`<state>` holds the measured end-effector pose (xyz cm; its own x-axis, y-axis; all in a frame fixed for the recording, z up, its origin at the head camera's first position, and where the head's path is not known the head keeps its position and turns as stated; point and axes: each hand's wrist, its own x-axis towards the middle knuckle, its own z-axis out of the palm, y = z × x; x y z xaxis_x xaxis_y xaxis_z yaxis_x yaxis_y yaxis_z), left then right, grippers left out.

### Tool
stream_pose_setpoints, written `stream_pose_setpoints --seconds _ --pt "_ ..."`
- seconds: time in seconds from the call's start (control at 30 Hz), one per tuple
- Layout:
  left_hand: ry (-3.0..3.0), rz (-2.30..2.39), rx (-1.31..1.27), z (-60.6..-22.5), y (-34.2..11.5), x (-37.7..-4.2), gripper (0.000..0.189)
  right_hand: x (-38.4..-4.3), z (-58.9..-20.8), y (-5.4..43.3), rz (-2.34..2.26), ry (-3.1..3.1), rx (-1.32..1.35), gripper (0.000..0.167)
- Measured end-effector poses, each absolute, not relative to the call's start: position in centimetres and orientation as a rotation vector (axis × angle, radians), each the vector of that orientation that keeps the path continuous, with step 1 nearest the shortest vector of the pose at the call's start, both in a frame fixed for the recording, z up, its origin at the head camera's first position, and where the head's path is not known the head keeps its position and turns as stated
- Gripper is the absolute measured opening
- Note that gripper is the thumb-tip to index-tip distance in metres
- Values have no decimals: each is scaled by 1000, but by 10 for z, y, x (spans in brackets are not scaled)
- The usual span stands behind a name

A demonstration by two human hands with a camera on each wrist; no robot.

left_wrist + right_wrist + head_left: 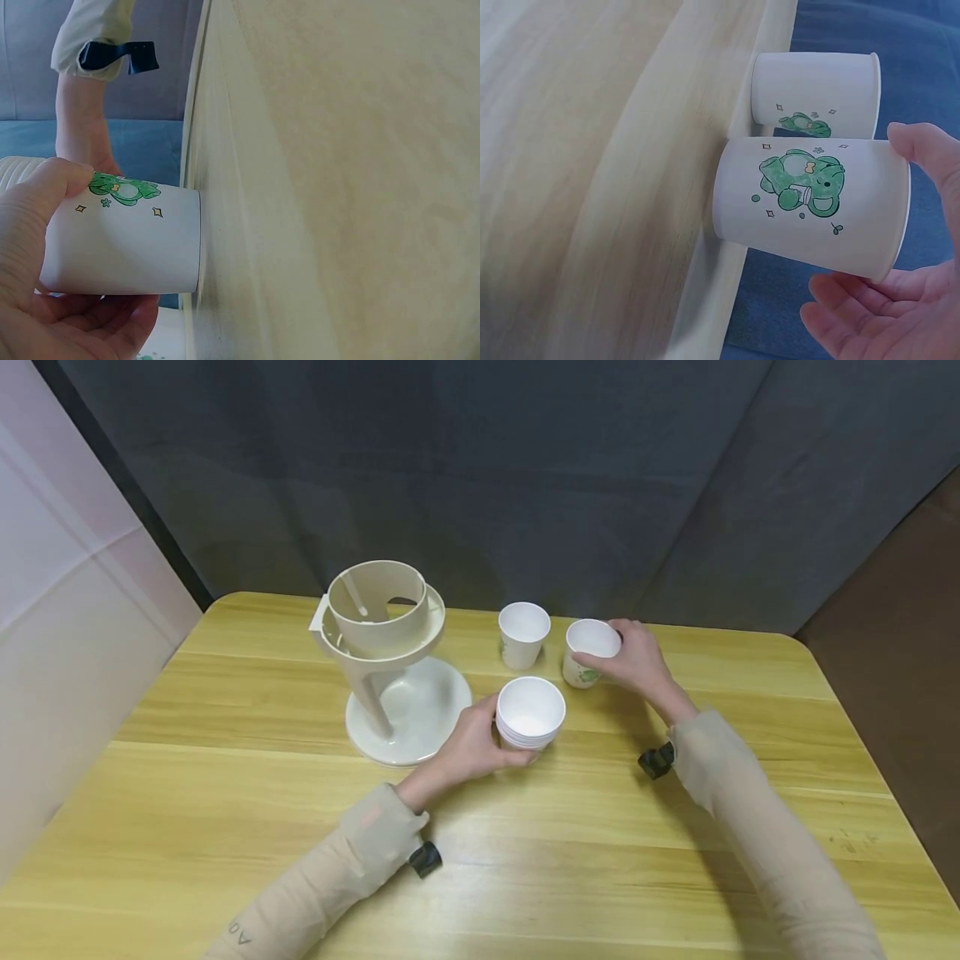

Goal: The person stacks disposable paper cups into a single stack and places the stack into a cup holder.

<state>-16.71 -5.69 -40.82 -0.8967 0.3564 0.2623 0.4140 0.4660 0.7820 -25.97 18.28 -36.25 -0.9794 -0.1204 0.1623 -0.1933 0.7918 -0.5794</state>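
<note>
A nested stack of white paper cups (531, 714) is gripped by my left hand (474, 745), thumb on the near side and fingers round the other. In the left wrist view the outer cup (127, 251) shows a green cartoon print, its base at or just above the tabletop. My right hand (636, 662) holds a single paper cup (592, 639) near its rim, between thumb and fingers. A green bear is printed on that cup (810, 187), which looks slightly tilted in the right wrist view. Between the hands, farther back, another paper cup (523, 631) stands upright.
Left of the cups stands a cream plastic stand (378, 639) with a ring-shaped holder above a round white base (431, 710). All of it is on a wood-grain table (247, 710). A dark cloth (480, 485) hangs behind the table's back edge.
</note>
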Motion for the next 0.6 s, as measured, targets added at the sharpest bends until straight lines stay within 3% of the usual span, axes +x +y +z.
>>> stream_pose_setpoints --seconds 0.6 --pt "-2635 -1431 -695 -409 -58 -169 73 -228 -359 189 929 -2777 392 58"
